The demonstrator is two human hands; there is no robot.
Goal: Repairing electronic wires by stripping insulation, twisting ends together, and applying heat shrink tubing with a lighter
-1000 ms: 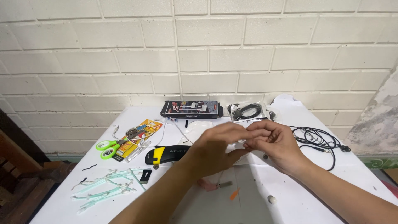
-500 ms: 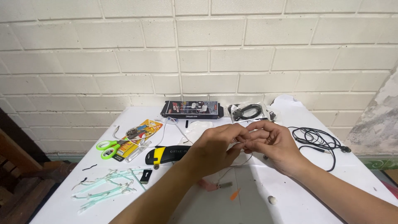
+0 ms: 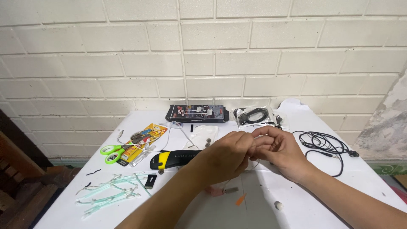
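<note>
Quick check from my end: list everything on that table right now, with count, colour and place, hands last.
table: one, white, against a pale brick wall.
boxed earphone pack: one, black, back centre.
clear bag with a black cable: one, back, right of the box.
loose earphone cable: one, black, tangled, right side.
scissors: one, green handles, left.
yellow blister pack: one, left, partly under the scissors.
black and yellow tool: one, left of centre.
pale green strips: a loose pile, front left.
small orange piece: one, front centre.
small white round piece: one, front right.
left hand: fingers pinched, meeting the right hand over the centre.
right hand: fingers pinched on something thin, too small to identify.
</note>
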